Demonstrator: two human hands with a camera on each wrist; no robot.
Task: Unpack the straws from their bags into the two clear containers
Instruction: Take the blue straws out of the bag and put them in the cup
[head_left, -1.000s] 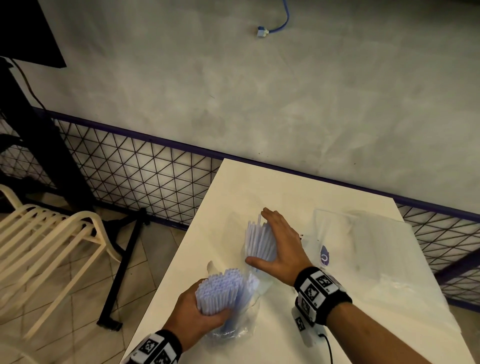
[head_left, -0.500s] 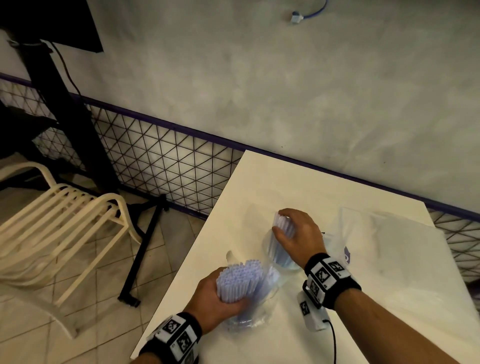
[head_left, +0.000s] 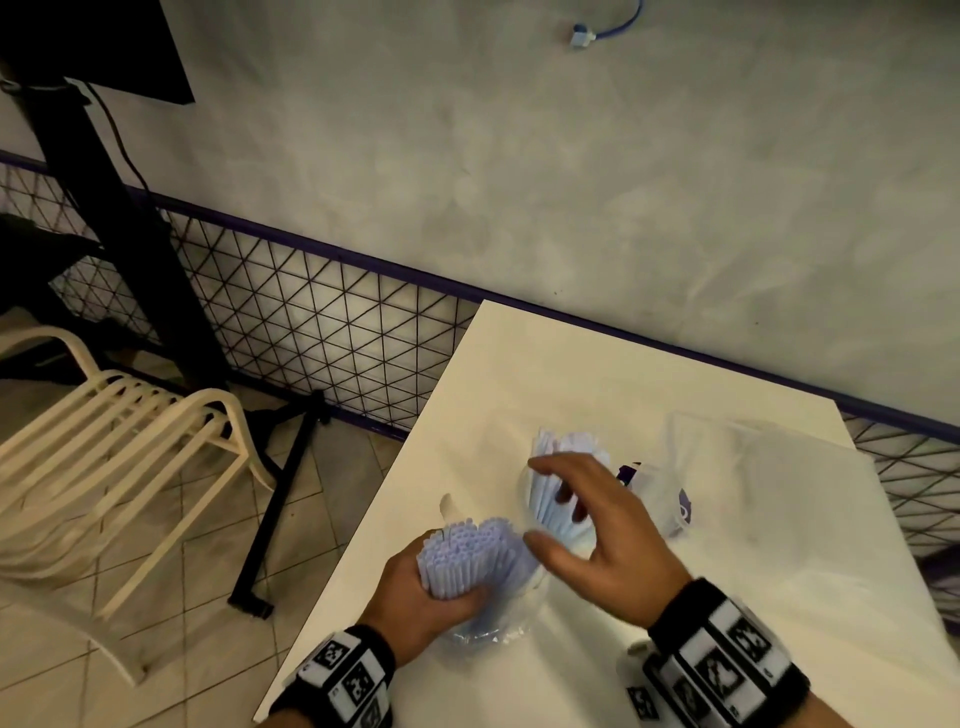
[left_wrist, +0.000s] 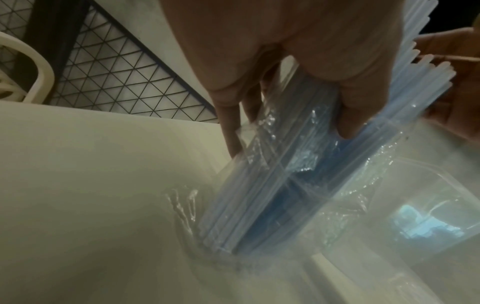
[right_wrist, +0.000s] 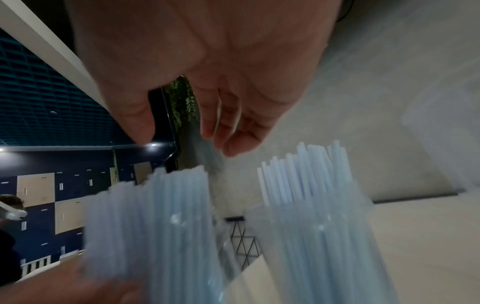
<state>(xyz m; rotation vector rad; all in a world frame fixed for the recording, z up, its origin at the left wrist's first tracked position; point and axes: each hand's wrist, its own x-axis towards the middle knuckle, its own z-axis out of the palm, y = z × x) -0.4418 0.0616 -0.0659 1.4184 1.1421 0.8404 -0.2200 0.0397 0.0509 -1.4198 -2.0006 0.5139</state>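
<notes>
My left hand (head_left: 441, 587) grips a bundle of pale blue straws (head_left: 467, 551) standing upright at the near left of the white table (head_left: 597, 374). In the left wrist view crinkled clear plastic wraps the lower part of this bundle (left_wrist: 272, 195). A second bundle of straws (head_left: 563, 457) stands in a clear container (head_left: 523, 493) just behind. My right hand (head_left: 597, 530) hovers open over both bundles, fingers spread and holding nothing. From the right wrist, the held bundle (right_wrist: 155, 226) is at left and the container's bundle (right_wrist: 311, 195) at right.
Empty clear plastic bags (head_left: 753, 493) lie on the right half of the table. The table's left edge (head_left: 374, 530) runs close to my left hand. Beyond it are a cream slatted chair (head_left: 130, 441), a black stand (head_left: 280, 493) and a wire mesh fence (head_left: 311, 322).
My right hand has let go of the rear bundle, lifted and opened, drawing back toward the near bundle. My left hand keeps its grip on the near straws.
</notes>
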